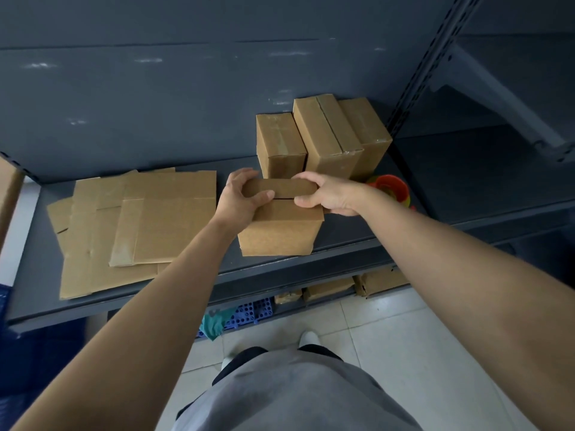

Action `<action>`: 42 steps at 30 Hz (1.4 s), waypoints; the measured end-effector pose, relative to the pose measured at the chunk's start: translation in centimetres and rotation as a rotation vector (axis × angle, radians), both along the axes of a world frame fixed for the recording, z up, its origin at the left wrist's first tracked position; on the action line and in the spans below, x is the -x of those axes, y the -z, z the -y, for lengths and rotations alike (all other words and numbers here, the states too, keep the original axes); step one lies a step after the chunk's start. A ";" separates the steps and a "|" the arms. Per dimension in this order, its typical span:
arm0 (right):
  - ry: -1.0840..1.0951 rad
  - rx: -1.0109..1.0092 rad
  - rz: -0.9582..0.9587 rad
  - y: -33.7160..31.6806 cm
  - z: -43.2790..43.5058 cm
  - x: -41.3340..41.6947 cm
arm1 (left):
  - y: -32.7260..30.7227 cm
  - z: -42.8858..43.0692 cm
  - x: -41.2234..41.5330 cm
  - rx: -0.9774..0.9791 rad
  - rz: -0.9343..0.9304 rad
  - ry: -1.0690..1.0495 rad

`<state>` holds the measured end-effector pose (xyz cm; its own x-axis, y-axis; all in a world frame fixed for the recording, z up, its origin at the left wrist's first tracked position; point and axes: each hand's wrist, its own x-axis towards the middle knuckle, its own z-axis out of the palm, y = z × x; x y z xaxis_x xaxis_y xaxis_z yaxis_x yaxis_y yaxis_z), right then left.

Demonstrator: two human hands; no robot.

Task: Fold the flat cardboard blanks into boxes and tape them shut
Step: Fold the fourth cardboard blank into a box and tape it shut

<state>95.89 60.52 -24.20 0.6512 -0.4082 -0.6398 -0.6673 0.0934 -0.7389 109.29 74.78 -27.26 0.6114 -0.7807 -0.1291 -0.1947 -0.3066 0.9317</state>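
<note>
Closing the top flaps is judged to be the step in hand, and it is carried out on a dark metal shelf (345, 237). Toward the shelf's left end, from mid-depth out to the front edge, a spread pile of flat blanks (161, 225) is laid. At least three can be made out, though the overlap hides the exact number. Against the back wall, toward the right end, three finished boxes (326, 135) are stood side by side and touching, with tape seen along their tops.

One open box (280, 234) is set at the front edge, just in front of those three. Its two long flaps are brought down to a seam that is not yet taped. The left hand (239, 197) is clamped on the left end of the far flap, with the thumb laid over its top. The right hand (329, 194) is clamped on the right end, with the thumb pressed by the seam.

One red and yellow tape dispenser (392, 188) is seen just behind the right wrist, partly hidden.

For the next move, the flaps would need to be held flat by one hand while the other is freed for the dispenser.
</note>
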 end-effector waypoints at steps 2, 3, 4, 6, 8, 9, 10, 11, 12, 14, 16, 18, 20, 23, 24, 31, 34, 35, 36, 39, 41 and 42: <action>-0.028 0.036 -0.013 0.1 0.1 -0.2 | 0.0 0.1 -0.1 -0.016 0.013 0.019; -0.035 0.040 -0.016 0.2 0.2 -0.3 | 0.0 0.1 -0.2 -0.021 0.020 0.026; -0.043 0.035 -0.014 0.1 0.2 -0.3 | 0.1 0.1 -0.3 -0.024 0.030 0.035; -0.046 -0.025 0.009 -0.1 0.4 0.0 | 0.1 0.0 -0.2 -0.044 0.072 0.060; -0.017 -0.111 0.058 -0.1 0.6 0.4 | 0.1 0.0 -0.1 -0.047 0.109 0.072; -0.011 -0.103 0.064 0.1 0.7 0.6 | 0.0 0.0 -0.1 -0.058 0.134 0.069; -0.021 -0.048 0.051 0.2 0.8 0.6 | -0.1 0.1 -0.1 -0.098 0.191 0.063; -0.041 0.027 0.026 0.4 0.9 0.5 | -0.2 0.2 -0.2 -0.188 0.304 0.074; -0.063 0.097 -0.006 0.6 1.1 0.4 | -0.3 0.3 0.0 -0.320 0.486 0.104; -0.102 0.199 -0.068 0.8 1.3 0.0 | -0.5 0.6 1.0 -0.507 0.902 0.193; -0.126 0.244 -0.117 1.1 1.5 -0.1 | -0.7 1.1 2.9 -0.445 1.020 0.267; -0.115 0.228 -0.105 0.7 1.7 0.4 | -0.8 1.8 4.1 -0.332 0.874 0.298; -0.067 0.121 -0.052 0.2 2.4 1.9 | -0.8 2.2 3.8 -0.258 0.751 0.281; 0.018 0.143 -0.061 -0.3 4.9 5.1 | -1.2 2.6 3.3 -0.225 0.641 0.211; 0.051 0.286 -0.129 0.0 5.9 6.1 | -1.3 2.7 3.4 -0.225 0.628 0.191; -0.093 0.694 -0.588 3.5 8.7 9.3 | -2.5 3.4 4.6 -0.270 0.551 0.112; -0.151 0.713 -0.648 5.3 9.2 9.0 | -2.4 3.5 4.9 -0.270 0.544 0.092; -0.176 0.720 -0.663 5.9 9.3 8.9 | -2.4 3.6 5.0 -0.274 0.543 0.086; -0.200 0.727 -0.679 6.3 9.5 8.8 | -2.3 3.6 5.1 -0.277 0.542 0.079; -0.249 0.809 -0.704 7.3 9.8 8.8 | -2.3 3.6 5.2 -0.278 0.534 0.070; -0.269 0.825 -0.711 7.4 10.2 9.1 | -2.3 3.6 5.2 -0.281 0.526 0.066; -0.289 0.824 -0.716 7.3 10.5 9.4 | -2.3 3.6 5.3 -0.278 0.525 0.061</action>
